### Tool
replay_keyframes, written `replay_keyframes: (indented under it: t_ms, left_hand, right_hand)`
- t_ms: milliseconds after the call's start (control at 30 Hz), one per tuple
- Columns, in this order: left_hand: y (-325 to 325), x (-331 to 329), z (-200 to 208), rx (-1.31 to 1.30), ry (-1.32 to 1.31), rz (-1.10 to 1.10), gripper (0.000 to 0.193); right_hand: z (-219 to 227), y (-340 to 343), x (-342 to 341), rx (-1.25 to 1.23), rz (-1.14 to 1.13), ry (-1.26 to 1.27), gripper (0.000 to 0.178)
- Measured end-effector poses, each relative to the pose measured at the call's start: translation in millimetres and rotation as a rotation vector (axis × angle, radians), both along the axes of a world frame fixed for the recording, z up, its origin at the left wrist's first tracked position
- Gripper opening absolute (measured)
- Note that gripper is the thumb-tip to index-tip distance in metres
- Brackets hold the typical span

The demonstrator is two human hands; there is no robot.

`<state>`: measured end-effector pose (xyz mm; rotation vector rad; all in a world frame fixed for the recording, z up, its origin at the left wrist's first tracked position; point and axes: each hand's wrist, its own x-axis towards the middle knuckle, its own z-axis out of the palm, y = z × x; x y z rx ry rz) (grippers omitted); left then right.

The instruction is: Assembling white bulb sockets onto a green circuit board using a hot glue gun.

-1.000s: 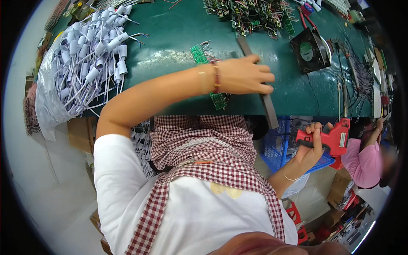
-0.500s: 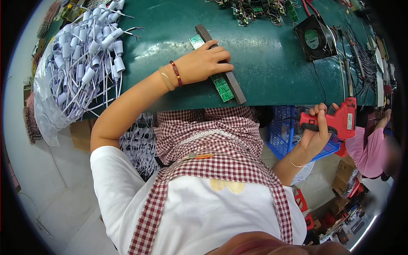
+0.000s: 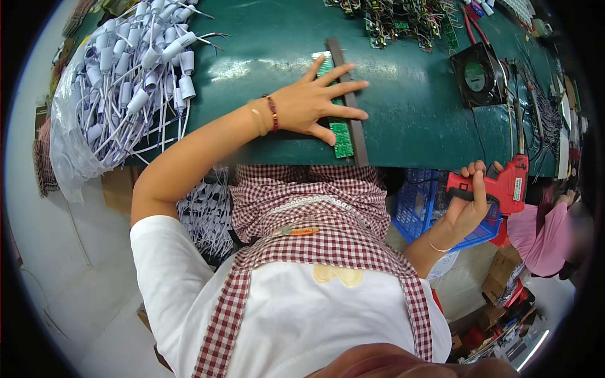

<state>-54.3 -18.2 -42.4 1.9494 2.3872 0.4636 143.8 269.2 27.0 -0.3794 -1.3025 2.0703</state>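
Note:
My left hand (image 3: 318, 104) lies with its fingers spread across a narrow green circuit board strip (image 3: 342, 140) and the dark bar (image 3: 357, 129) along its right side. Both run lengthwise away from me on the green table, near its front edge. The palm hides the strip's middle. Off to the right, my right hand (image 3: 467, 205) grips the handle of a red soldering gun (image 3: 512, 183), beyond the table's front edge. Its long metal barrel points away from me, over the table.
A plastic bag of white lamp sockets with wires (image 3: 135, 75) fills the left of the table (image 3: 265, 47). Several populated circuit boards (image 3: 403, 22) lie at the back. A black fan (image 3: 477, 75) stands at the right. A blue crate (image 3: 416, 211) is below the edge.
My left hand's fingers have spread apart. The bar and board strip now lie straighter, pointing away from me. My right hand keeps hold of the soldering gun.

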Motion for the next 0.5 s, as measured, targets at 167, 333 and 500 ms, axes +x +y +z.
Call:
replay_keyframes:
  t_ms: [167,333,500]
  left_hand:
    - [14.4,-6.7,-1.5,0.035,0.016,-0.035,0.069]
    - [5.6,-5.3,14.0,0.065,0.022,0.023,0.071]
    - [-86.3,-84.5,43.6,0.035,0.425,1.044,0.059]
  right_hand:
    - [2.2,-5.9,-5.0,-0.012,-0.007,-0.034,0.047]
    - [4.8,6.2,16.6,0.062,-0.001,-0.019,0.040]
    - [16.6,3.6,8.4,0.069,0.039,-0.045,0.032]
